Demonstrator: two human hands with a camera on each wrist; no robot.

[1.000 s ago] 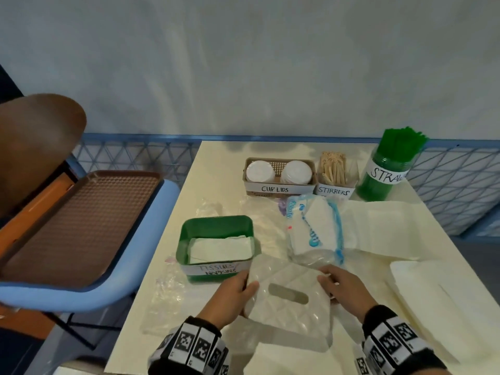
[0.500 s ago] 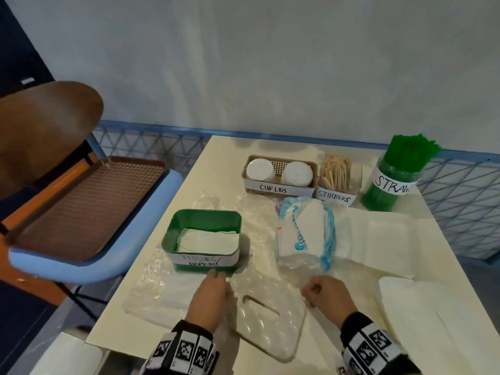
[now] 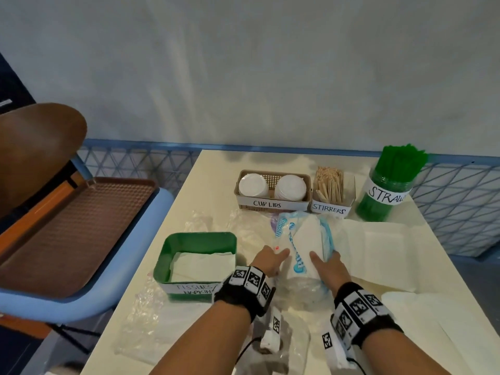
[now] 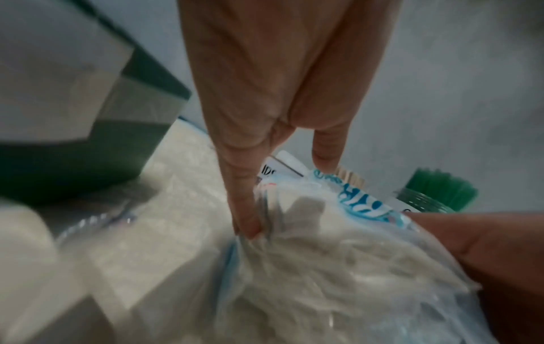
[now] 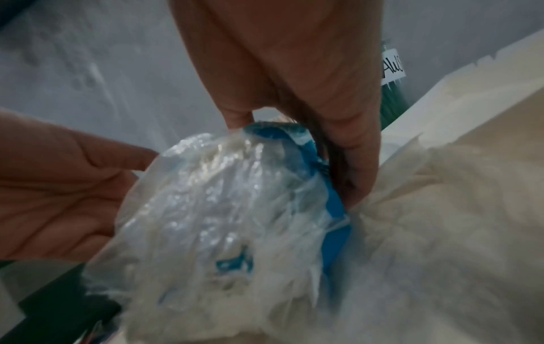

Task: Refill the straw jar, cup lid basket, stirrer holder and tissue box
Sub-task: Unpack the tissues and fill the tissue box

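Standing at the far left, a blue chair (image 3: 81,290) carries a brown tray (image 3: 73,231) on its seat, just beside the cream table (image 3: 208,169). On the table's left part sits the green tissue box (image 3: 198,239) with a label "TISSUES / NAPKINS"; a low layer of white tissues (image 3: 203,263) lies inside it, well under the rim. Crumpled clear plastic wrap (image 3: 146,318) lies flat on the table in front of the box.

Next comes the left hand (image 3: 267,259), close to the right of the box. Its fingers are nearly straight and lie along the left side of the tissue pack (image 3: 303,247) – in the left wrist view one fingertip (image 4: 247,227) presses into the clear wrapper, and nothing is curled round it. The pack, with blue print, lies in the middle of the table and white tissues show through the plastic.

The right hand (image 3: 328,269) grips the pack from the right: in the right wrist view the thumb sits on top and the fingers (image 5: 353,163) curl down over the blue edge of the wrapper.

Behind the pack, along the far edge, stand the cup lid basket (image 3: 273,205) with two stacks of white lids, then the stirrer holder (image 3: 331,207) with wooden sticks, then the straw jar (image 3: 384,196) full of green straws – all three apart from the hands. White paper sheets (image 3: 378,244) cover the table's right part
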